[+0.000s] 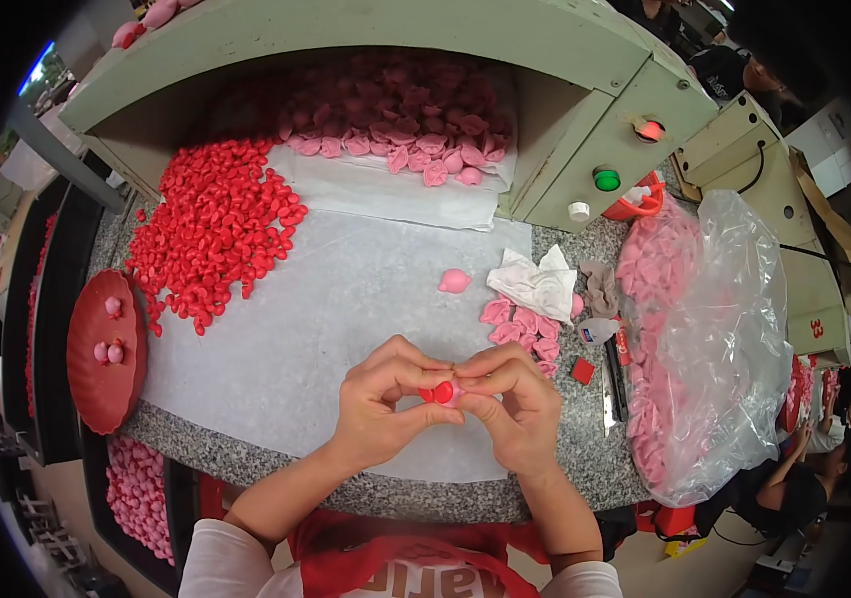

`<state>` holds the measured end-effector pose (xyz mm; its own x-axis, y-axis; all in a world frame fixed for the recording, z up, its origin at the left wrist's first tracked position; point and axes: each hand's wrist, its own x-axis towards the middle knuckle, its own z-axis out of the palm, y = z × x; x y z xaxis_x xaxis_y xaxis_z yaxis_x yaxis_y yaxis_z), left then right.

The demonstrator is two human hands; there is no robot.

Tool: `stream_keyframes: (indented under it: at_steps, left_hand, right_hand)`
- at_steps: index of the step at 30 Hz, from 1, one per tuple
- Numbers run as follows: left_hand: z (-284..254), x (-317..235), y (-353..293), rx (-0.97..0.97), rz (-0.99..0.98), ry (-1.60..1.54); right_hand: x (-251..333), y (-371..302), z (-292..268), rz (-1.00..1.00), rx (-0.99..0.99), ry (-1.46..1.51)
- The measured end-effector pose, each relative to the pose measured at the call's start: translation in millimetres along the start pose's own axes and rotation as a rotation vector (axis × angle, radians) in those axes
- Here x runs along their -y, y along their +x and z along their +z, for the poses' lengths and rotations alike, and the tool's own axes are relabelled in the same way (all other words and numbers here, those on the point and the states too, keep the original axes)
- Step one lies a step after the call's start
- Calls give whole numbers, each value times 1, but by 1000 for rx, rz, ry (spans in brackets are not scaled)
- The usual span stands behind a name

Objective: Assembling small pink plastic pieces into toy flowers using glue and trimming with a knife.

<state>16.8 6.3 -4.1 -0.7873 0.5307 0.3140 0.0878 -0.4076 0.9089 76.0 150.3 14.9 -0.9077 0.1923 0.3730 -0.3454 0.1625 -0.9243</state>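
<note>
Left hand (pixel 382 397) and right hand (pixel 518 407), pinched closed, share a red-and-pink piece (pixel 444 393), I judge for control; the red heap (pixel 214 224) sits handy at ten o'clock.

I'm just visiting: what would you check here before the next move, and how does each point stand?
1. Both hands on the piece: ok, left hand and right hand pinch a small red-and-pink piece.
2. Its parts fully joined: cannot tell, fingers cover them.
3. Red pieces available: ok, heaped at left.
4. Loose pink pieces nearby: ok, beside the right hand.
5. Room in the red dish: ok, mostly bare.
</note>
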Motion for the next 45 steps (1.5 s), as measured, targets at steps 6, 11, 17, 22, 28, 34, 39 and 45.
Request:
stream_keyframes:
  at_steps: [6, 11, 17, 22, 28, 34, 39, 45]
  left_hand:
    - [7, -4, 0, -49, -99, -19]
    - [3, -3, 1, 16, -135, -184]
    - [-4, 4, -1, 25, -74, -163]
    - [-3, 10, -1, 4, -14, -178]
    - [-4, 7, 1, -21, -366, -498]
    - [-6, 5, 6, 53, -585, -754]
    - [-10, 12, 3, 63, -550, -875]
    - [-15, 18, 3, 136, -621, -944]
  right_hand:
    - [-6, -1, 3, 179, -79, 328]
    - [-4, -2, 0, 94, -77, 222]
    - [1, 3, -1, -97, 60, 6]
    - [-5, 1, 0, -94, 53, 35]
    - [3, 0, 5, -22, -15, 71]
    - [2, -1, 5, -28, -71, -27]
    - [3, 2, 5, -89, -79, -192]
    - [8, 3, 9, -74, -95, -301]
